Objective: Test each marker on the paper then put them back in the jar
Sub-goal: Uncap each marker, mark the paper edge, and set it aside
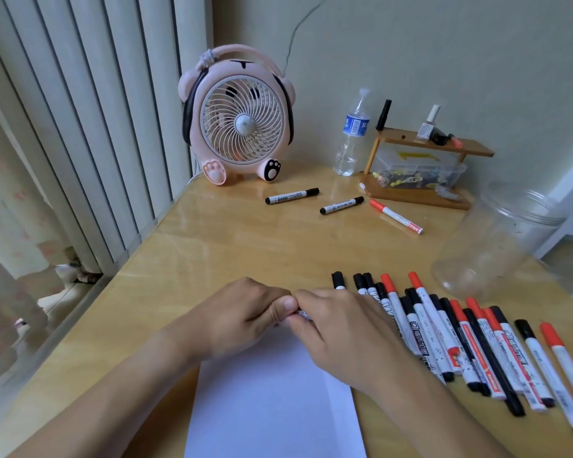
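Head view shows my left hand (245, 312) and right hand (338, 328) meeting above the top edge of the paper (272, 398), fingers of both curled round one marker (303, 315), of which only a white sliver shows between them. I judge I am pulling its cap; a sudden release could jerk the tip across my fingers or the desk (212, 246) instead of the sheet. Just right of my hand lies the row of markers (460, 338), roughly seventeen, black and red caps mixed, some overlapping so the count is unsure. Three more markers (341, 205) lie farther back, two black, one red. One clear jar (497, 239) stands empty beyond the row.
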A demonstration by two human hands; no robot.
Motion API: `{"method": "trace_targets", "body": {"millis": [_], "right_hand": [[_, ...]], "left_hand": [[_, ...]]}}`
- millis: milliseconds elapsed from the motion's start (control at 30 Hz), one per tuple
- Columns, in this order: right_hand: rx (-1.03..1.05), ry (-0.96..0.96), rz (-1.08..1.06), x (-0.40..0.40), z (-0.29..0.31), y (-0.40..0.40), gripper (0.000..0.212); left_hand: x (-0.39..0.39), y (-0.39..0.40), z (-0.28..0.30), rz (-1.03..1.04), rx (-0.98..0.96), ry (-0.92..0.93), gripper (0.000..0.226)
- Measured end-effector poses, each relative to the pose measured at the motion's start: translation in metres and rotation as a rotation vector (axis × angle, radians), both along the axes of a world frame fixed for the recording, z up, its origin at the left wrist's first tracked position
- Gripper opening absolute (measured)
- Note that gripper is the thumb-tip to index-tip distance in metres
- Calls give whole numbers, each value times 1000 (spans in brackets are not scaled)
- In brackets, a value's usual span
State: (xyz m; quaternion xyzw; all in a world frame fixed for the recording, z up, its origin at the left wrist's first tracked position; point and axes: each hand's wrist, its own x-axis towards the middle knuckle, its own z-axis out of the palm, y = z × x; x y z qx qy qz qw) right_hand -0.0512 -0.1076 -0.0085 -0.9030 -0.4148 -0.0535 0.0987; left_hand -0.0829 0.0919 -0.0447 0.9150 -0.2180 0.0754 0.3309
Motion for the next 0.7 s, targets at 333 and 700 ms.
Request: {"method": "trace_targets", "body": {"millis": [333, 700], "right_hand": [[362, 181, -209, 34, -3, -24, 39], [1263, 1105, -281, 28, 3, -14, 26]], "left_hand": [[5, 21, 3, 241, 87, -153, 37], [-2, -1, -4, 13, 129, 124, 70]]}}
